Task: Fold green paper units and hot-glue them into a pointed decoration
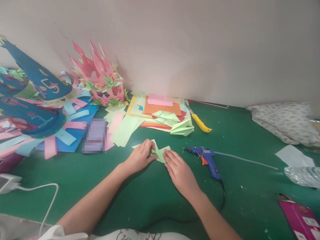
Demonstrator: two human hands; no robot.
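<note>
A light green folded paper [160, 153] lies on the green tabletop in front of me, with several creased flaps raised. My left hand [141, 153] is closed on its left part, thumb and fingers pinching the edge. Stretched out flat, the fingers of my right hand [178, 168] press on the paper's right side; the thumb is mostly hidden. Just beyond lie folded light green paper pieces [182, 127]. A blue glue gun [206, 156] with an orange trigger rests to the right of my right hand, a glue stick [246, 160] trailing from its back.
Colored paper sheets [162, 109], green strips [126, 130] and a yellow-handled knife [201, 123] lie toward the wall. Blue paper cone hats [50, 83], a pink paper crown [100, 73] and a blurred phone-like object [95, 135] are left. A plastic bottle [303, 176] lies right.
</note>
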